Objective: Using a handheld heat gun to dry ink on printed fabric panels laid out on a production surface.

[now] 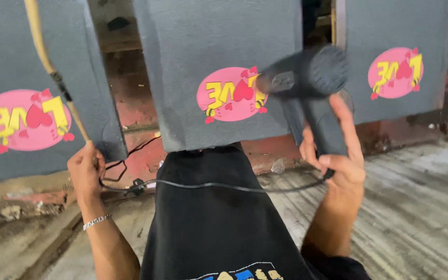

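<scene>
My right hand [338, 150] grips the handle of a dark heat gun [307, 78], whose nozzle points at the pink oval print [230, 94] on the middle grey fabric panel [219, 46]. My left hand [85, 168], with a silver bracelet at the wrist, is closed around the lower end of a tan stick [53, 67] that slants up to the upper left. The gun's black cord [219, 186] runs across in front of my black shirt [213, 223].
Two more grey panels with the same pink print hang at the left [27, 78] and right [397, 52]. Below them lie a red-stained ledge [141, 155] and a worn wooden floor [416, 207]. More cables lie near the ledge.
</scene>
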